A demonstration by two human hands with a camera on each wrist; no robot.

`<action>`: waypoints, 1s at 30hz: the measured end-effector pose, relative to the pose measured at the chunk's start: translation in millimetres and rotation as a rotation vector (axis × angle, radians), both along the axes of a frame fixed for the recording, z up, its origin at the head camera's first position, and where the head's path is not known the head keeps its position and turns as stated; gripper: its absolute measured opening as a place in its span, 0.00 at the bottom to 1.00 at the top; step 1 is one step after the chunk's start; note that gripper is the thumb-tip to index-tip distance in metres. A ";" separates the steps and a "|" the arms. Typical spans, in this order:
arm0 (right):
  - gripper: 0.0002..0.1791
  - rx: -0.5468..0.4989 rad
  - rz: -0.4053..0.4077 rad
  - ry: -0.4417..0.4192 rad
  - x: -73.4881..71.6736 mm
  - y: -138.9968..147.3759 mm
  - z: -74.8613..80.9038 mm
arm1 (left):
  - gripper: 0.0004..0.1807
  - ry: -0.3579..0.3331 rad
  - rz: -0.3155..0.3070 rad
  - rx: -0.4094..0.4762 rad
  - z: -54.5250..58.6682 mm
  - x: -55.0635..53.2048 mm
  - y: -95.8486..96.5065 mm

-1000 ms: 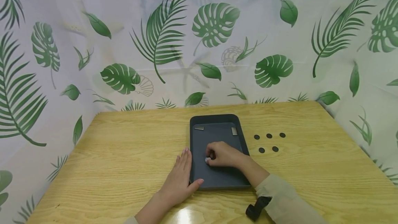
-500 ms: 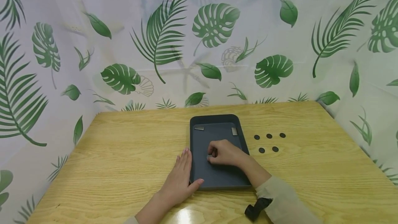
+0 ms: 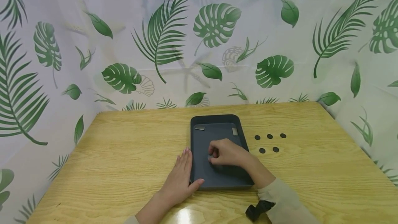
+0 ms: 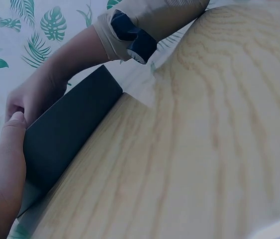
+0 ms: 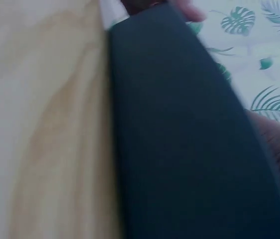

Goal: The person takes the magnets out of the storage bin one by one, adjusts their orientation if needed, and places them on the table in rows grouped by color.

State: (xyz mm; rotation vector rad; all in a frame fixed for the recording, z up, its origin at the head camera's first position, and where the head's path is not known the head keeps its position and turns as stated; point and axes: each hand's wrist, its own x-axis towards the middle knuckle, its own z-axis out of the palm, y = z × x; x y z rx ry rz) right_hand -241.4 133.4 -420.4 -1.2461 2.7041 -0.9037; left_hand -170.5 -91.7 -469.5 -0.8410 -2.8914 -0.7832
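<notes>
A dark grey rectangular tray lies on the table in the head view. My left hand rests along its left side, fingers straight, thumb over the near rim. Inside the tray, my right hand pinches a small greyish piece between thumb and curled fingers; its shape is mostly hidden. One flat silvery rectangular plate lies in the tray's far left corner. A second silvery plate lies near the far right corner. The left wrist view shows my left thumb against the tray's outer wall.
Several small black discs lie in two rows on the wooden table, right of the tray. A leaf-patterned cloth hangs behind and at the sides. A black strapped device is on my right sleeve.
My right hand has shifted slightly up and right within the tray, and the pinched piece has turned, showing less of its bright face. My left hand, tray, plates and discs stay put.
</notes>
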 end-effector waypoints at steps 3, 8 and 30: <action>0.05 0.000 0.011 -0.002 3.7 1.8 9.7 | 0.48 0.013 -0.001 0.004 -0.6 -0.2 0.1; 0.05 0.024 -0.014 -0.026 7.3 6.1 20.2 | 0.48 0.023 0.005 -0.007 -2.3 -1.2 0.2; 0.05 0.002 -0.109 -0.031 11.4 57.0 32.4 | 0.48 0.037 0.001 -0.025 -4.5 -0.5 -0.2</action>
